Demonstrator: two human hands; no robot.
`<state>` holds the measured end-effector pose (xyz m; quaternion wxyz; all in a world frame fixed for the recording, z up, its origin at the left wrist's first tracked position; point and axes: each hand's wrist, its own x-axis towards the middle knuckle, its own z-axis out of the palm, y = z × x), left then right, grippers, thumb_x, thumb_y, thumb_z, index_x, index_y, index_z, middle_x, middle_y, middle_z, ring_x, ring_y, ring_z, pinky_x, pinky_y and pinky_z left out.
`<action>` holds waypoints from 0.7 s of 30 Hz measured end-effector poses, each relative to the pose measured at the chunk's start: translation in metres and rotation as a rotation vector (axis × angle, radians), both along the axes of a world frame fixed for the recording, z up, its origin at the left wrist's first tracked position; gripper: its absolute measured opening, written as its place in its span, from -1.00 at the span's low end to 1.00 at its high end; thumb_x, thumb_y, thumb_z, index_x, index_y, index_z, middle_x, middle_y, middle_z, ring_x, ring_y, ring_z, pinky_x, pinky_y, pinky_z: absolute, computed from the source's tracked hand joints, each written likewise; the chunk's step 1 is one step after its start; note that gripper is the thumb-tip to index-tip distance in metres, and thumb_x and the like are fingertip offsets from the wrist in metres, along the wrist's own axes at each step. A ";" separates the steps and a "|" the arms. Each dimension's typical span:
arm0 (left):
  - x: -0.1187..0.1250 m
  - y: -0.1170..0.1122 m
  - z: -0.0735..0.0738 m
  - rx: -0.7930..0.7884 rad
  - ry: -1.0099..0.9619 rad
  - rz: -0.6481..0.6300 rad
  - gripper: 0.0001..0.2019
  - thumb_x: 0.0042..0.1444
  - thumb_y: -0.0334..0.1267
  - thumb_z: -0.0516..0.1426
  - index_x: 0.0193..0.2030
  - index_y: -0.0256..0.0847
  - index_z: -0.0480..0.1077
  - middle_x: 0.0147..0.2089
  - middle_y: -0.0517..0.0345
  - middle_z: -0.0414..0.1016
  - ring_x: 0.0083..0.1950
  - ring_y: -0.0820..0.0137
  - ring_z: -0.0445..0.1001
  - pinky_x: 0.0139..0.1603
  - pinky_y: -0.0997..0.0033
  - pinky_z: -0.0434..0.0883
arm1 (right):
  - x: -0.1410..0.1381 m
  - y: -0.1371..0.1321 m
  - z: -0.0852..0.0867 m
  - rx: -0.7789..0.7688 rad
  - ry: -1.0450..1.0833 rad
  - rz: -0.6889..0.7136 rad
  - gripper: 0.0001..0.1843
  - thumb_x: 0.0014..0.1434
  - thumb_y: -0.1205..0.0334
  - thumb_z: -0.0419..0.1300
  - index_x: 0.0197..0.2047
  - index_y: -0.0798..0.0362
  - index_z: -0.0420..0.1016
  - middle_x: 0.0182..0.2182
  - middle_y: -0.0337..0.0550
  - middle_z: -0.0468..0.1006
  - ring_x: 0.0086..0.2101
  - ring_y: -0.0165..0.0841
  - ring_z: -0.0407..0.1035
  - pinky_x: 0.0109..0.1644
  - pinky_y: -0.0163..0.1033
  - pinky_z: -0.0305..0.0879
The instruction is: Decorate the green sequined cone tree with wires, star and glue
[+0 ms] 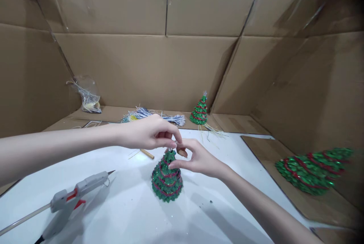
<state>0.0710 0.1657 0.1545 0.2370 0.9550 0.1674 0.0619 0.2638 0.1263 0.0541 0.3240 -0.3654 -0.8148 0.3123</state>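
Observation:
A small green sequin tree with red bead garland (167,179) stands upright on the white table top (127,206). My left hand (149,133) reaches in from the left, its fingertips pinched together right at the tree's tip. My right hand (196,157) comes from the lower right, thumb and fingers curled around the tree's top, touching it. What sits between the left fingertips is too small to make out.
A grey hot glue gun (72,200) lies at the front left. A wooden stick (147,154) lies behind the tree. A bundle of white wires (153,115), a second small tree (200,111) and a plastic bag (88,96) sit at the back. A larger tree (313,170) lies on cardboard at right. Cardboard walls (182,47) surround everything.

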 end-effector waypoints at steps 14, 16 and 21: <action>0.004 0.002 -0.002 -0.284 0.040 0.159 -0.78 0.11 -0.18 0.20 -0.21 -0.31 0.47 -0.57 0.21 0.48 -0.59 0.51 0.46 -0.63 0.66 0.35 | -0.003 0.000 -0.002 0.003 0.049 -0.048 -0.55 -0.08 -0.15 0.32 -0.45 0.08 0.38 -0.58 -0.39 -0.01 -0.51 -0.47 -0.02 -0.44 -0.33 -0.07; 0.006 0.003 -0.001 -0.241 0.044 0.177 -0.76 0.07 -0.13 0.23 -0.29 -0.32 0.45 -0.58 0.20 0.47 -0.59 0.51 0.45 -0.62 0.66 0.33 | -0.003 -0.001 -0.002 0.008 0.041 -0.051 -0.53 -0.08 -0.19 0.30 -0.49 0.08 0.33 -0.58 -0.38 0.01 -0.51 -0.47 -0.01 -0.44 -0.33 -0.07; 0.008 0.001 -0.002 -0.119 0.029 0.161 -0.68 0.06 -0.04 0.22 -0.42 -0.31 0.38 -0.56 0.19 0.47 -0.55 0.53 0.43 -0.57 0.66 0.28 | -0.004 -0.001 -0.002 0.044 0.030 -0.073 -0.46 -0.10 -0.27 0.26 -0.54 0.07 0.27 -0.59 -0.36 0.09 -0.50 -0.46 0.02 -0.44 -0.32 -0.07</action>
